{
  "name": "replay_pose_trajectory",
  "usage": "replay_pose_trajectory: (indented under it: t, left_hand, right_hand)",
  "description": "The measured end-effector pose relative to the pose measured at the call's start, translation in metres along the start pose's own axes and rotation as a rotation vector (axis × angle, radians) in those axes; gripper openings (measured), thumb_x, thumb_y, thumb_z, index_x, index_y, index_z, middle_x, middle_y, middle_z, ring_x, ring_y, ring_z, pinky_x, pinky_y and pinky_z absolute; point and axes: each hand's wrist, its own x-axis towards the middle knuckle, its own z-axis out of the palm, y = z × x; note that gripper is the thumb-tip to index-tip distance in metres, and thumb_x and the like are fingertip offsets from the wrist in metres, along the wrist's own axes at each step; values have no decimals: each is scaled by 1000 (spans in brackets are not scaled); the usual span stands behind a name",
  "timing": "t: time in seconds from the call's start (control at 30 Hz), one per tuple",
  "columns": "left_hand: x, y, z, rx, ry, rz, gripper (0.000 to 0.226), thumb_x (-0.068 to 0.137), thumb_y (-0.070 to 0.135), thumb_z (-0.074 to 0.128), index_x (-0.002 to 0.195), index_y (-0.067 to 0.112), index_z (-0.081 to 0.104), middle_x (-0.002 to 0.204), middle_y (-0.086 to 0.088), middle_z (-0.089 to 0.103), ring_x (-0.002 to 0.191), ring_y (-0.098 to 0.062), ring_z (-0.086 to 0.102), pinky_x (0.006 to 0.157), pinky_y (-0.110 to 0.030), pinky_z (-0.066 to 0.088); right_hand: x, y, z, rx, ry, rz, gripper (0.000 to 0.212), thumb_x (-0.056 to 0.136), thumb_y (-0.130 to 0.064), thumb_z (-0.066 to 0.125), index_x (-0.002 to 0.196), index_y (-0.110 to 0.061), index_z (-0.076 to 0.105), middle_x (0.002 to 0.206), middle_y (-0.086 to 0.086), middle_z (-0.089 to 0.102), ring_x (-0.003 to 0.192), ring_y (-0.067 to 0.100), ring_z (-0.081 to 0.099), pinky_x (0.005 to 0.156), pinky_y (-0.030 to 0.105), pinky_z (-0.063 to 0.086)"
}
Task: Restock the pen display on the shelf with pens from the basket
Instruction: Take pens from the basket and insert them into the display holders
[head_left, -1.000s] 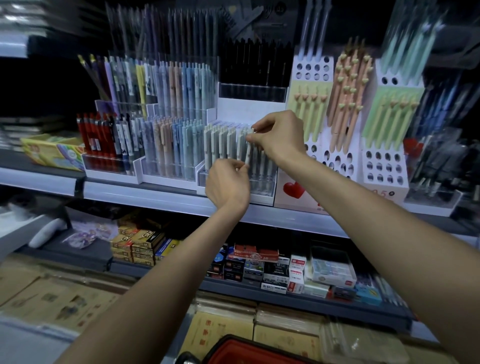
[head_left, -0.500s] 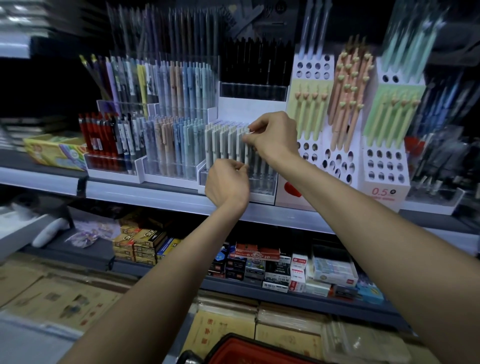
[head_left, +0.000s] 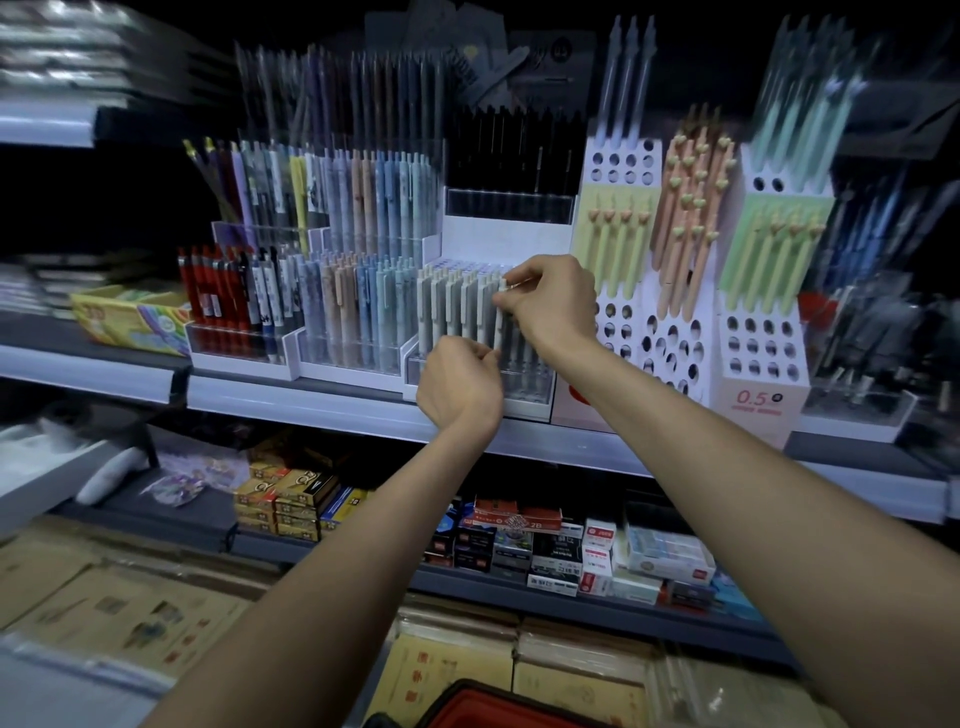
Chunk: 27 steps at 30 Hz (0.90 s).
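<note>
R hand (head_left: 553, 306) pinches pen (head_left: 500, 328) top | L hand (head_left: 460, 389) curled at its lower barrel, grip unclear | pen row (head_left: 452, 306) just left of R hand | shelf (head_left: 311, 410) edge below L hand

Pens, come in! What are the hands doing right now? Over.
Right hand pinches top of white pen, upright at front row's right end. Left hand curled by its lower part, grip hidden. Nothing blocking the display.

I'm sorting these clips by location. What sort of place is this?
Most likely a stationery shop: tiered pen displays fill the shelf, small boxes sit on the lower shelf, and the right hand pinches a pen at one display.
</note>
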Motion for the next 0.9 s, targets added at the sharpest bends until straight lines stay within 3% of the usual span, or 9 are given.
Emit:
replay_pose_trajectory:
  t: [0.1, 0.27, 0.37, 0.5, 0.6, 0.67, 0.77, 0.9]
  left_hand:
    - [-3, 2, -5, 18, -19, 7, 13, 96, 33, 72, 93, 25, 81, 92, -1, 78, 92, -28, 71, 71, -31, 42]
    - [-4, -2, -19, 40, -52, 30, 13, 94, 31, 71, 93, 25, 82, 89, 1, 78, 87, -27, 71, 73, -33, 52]
    - [-5, -7, -32, 26, -113, 93, 15, 95, 29, 68, 98, 25, 82, 93, 4, 79, 88, -23, 70, 69, -31, 49]
    - [-5, -17, -49, -97, -296, 206, 16, 90, 38, 77, 96, 25, 82, 89, 7, 78, 89, -13, 72, 87, -41, 60]
    - [-11, -21, -65, -67, -379, 281, 42, 85, 57, 75, 111, 24, 80, 95, 8, 77, 92, -11, 71, 89, -44, 59]
    - [-18, -20, -77, 6, -415, 318, 65, 79, 72, 67, 125, 26, 73, 110, 6, 75, 104, -13, 70, 94, -46, 57]
    - [-31, -18, -93, 244, -393, 428, 77, 83, 77, 58, 144, 30, 60, 144, 6, 62, 131, -20, 59, 106, -48, 50]
    - [-49, -19, -110, 481, -346, 536, 92, 82, 86, 44, 156, 31, 42, 161, -1, 43, 148, -25, 40, 113, -54, 40]
  right_hand:
    - [-1, -3, -1, -4, -11, 22, 15, 81, -16, 87, 90, -21, 76, 78, -2, 73, 70, 19, 72, 76, 44, 63]
    - [-1, -9, -14, -4, -18, 54, 32, 81, -23, 90, 109, -18, 75, 85, 1, 74, 80, 20, 73, 80, 41, 60]
    - [-4, -11, -28, -46, -6, 28, 25, 86, -22, 85, 109, -20, 75, 83, -5, 71, 79, 18, 71, 80, 43, 61]
    - [-18, -11, -50, -142, -15, -37, 17, 95, -19, 70, 110, -23, 75, 88, -5, 71, 72, 18, 69, 76, 44, 62]
    - [-34, -10, -69, -222, -104, -110, 26, 95, -26, 71, 121, -23, 74, 113, -1, 73, 98, 20, 70, 87, 39, 58]
    - [-45, -9, -79, -261, -204, -133, 39, 95, -35, 72, 132, -22, 68, 136, 1, 66, 121, 21, 62, 100, 37, 51]
    - [-64, -6, -92, -379, -359, -129, 69, 91, -57, 70, 149, -24, 52, 156, 4, 47, 143, 25, 45, 116, 45, 40]
    - [-88, -5, -108, -571, -457, -78, 96, 85, -80, 58, 162, -29, 31, 171, 11, 17, 160, 30, 8, 126, 53, 18]
